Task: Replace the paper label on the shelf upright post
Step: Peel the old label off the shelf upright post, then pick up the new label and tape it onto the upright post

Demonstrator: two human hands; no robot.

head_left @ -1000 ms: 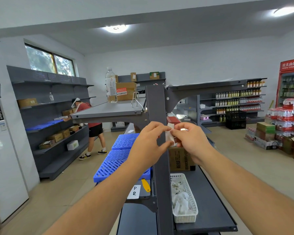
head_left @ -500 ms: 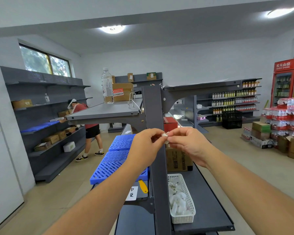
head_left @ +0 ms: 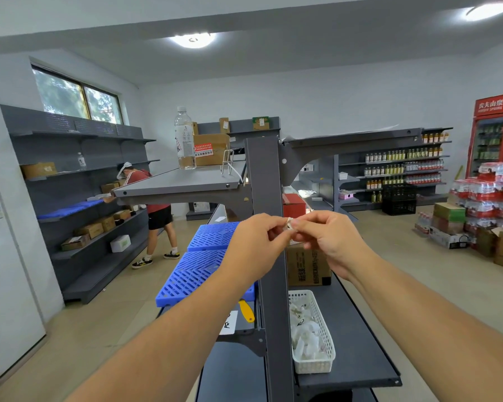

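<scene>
The dark grey upright post [head_left: 264, 181] of the shelf rises in front of me. My left hand [head_left: 254, 245] and my right hand [head_left: 328, 239] meet in front of the post at chest height. Between their fingertips they pinch a small, crumpled piece of white paper label [head_left: 289, 222]. Both hands hide the post's face there, so I cannot tell whether any label is stuck on it. A white slip with black writing [head_left: 228, 323] lies on the lower left shelf beside a yellow-handled tool [head_left: 246, 310].
A white mesh basket [head_left: 325, 340] with paper scraps sits on the right shelf, behind it a cardboard box [head_left: 307, 268]. Blue plastic crates [head_left: 204, 256] lie at left. A water bottle [head_left: 184, 139] stands on the top shelf. A person [head_left: 154, 210] bends at the left wall shelving.
The white paper was a flat strip held against the post; now it is a small crumpled piece pinched between both hands' fingertips. The camera has shifted slightly.
</scene>
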